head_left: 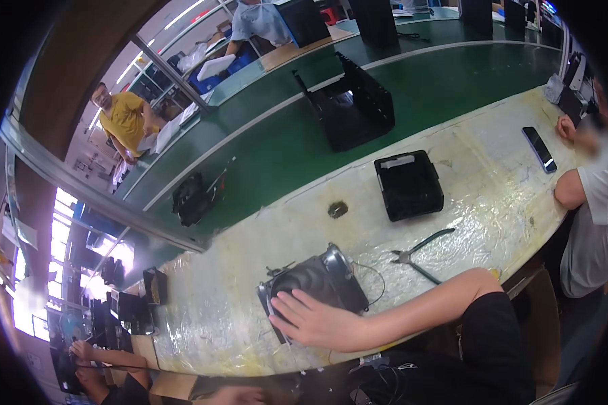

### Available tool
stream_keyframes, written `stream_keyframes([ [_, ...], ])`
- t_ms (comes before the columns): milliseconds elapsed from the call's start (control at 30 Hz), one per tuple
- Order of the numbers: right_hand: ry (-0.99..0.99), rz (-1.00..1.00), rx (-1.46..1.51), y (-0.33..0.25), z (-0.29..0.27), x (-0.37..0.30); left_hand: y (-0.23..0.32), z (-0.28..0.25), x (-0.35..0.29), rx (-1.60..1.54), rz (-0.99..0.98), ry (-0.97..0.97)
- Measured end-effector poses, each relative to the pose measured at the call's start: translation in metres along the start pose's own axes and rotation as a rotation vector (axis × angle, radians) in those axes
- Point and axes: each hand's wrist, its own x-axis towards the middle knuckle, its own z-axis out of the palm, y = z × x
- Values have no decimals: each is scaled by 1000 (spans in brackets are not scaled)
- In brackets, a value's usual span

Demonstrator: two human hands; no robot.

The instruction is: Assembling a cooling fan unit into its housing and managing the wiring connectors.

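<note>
Right hand (321, 324): palm down, fingers extended and slightly parted, lying on the near side of a black unit with a round ribbed face (315, 277); open, not wrapped around it. Left hand (235, 395): blurred at the lower edge, below and left of the right one; can't tell how open it is or if it holds anything. Unit sits on the bench (216, 304), directly under and just beyond the right fingers. Thin dark wire (384, 278) loops out on its right. Green-handled cutters (404, 257) lie right of the unit, beyond the right forearm, jaws apart. Black open bin (409, 189) is farther out, ahead and right of the right hand.
</note>
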Motion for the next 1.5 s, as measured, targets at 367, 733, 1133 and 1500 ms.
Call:
stream_keyframes([
  [367,7,64,-35,-7,-1,-9,320,-135,467,-480,210,207],
  [733,-25,4,71,6,-8,0,349,-112,647,-1313,481,-174],
  [1133,-28,72,3,4,-11,-3,325,-119,354,-1059,733,276],
  [1500,-188,-217,-221,34,-52,-20,128,-46,139,-1237,792,660],
])
